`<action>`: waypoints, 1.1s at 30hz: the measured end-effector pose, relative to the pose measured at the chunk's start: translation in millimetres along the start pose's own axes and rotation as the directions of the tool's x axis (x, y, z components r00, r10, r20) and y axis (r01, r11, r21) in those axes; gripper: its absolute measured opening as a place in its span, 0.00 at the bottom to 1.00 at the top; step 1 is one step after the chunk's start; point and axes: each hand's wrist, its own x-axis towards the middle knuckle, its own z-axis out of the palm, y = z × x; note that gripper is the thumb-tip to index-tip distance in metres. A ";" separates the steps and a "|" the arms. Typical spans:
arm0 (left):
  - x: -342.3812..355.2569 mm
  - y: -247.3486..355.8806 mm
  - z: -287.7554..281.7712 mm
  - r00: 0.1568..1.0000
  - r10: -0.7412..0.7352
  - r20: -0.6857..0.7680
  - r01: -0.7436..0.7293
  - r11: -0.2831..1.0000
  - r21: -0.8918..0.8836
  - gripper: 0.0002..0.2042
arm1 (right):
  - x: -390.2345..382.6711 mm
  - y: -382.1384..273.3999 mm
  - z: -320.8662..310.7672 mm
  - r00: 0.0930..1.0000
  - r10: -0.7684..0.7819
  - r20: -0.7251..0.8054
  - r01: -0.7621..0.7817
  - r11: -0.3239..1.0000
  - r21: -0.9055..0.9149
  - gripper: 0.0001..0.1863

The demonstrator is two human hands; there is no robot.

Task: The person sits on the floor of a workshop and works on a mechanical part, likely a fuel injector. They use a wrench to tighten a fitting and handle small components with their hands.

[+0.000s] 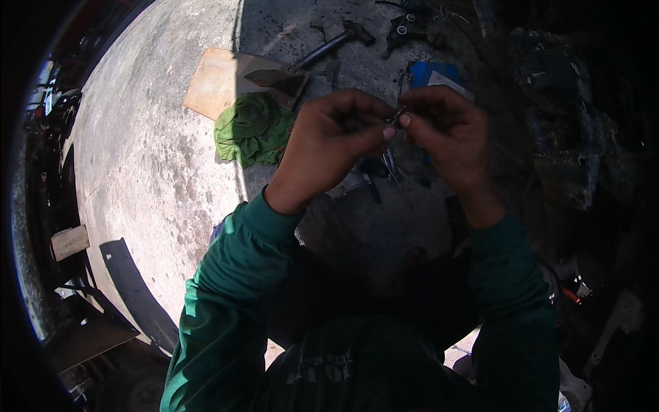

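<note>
My left hand point(336, 141) and my right hand point(449, 137) meet in front of me, thumbs and fingers pinched together at the tips. Between them is a small dark piece point(397, 115), mostly hidden by the fingertips and too small to name. Both hands are raised over the shaded concrete floor. Below the fingertips, several slim metal tools point(390, 167) lie on the floor, partly covered by my hands. Left of my left hand sits a crumpled green cloth point(252, 129).
A hammer point(336, 44) lies at the far side, by a flat brown board point(214, 81). Dark metal parts point(406, 32) and a blue object point(439, 73) are beyond my right hand. A small block point(70, 243) rests at the left. Sunlight covers the concrete floor point(151, 144) on the left.
</note>
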 end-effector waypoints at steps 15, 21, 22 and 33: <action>0.2 1.2 -7.1 0.985 0.143 -0.092 -0.123 0.973 0.198 0.10 | 1.5 -1.0 -5.8 0.997 0.034 0.068 -0.025 0.990 -0.139 0.11; 0.3 3.7 -9.9 0.989 0.135 -0.067 -0.119 0.973 0.197 0.10 | 1.4 -0.6 -1.9 0.999 0.021 0.038 -0.016 0.991 -0.134 0.10; 0.1 4.7 -10.3 0.989 0.135 -0.058 -0.120 0.970 0.213 0.10 | 1.2 -0.5 -1.7 0.999 0.023 0.037 -0.017 0.990 -0.138 0.10; 0.2 4.3 -10.3 0.988 0.129 -0.081 -0.117 0.984 0.136 0.10 | -0.2 -1.4 -1.7 0.999 -0.001 0.036 0.007 0.989 -0.146 0.09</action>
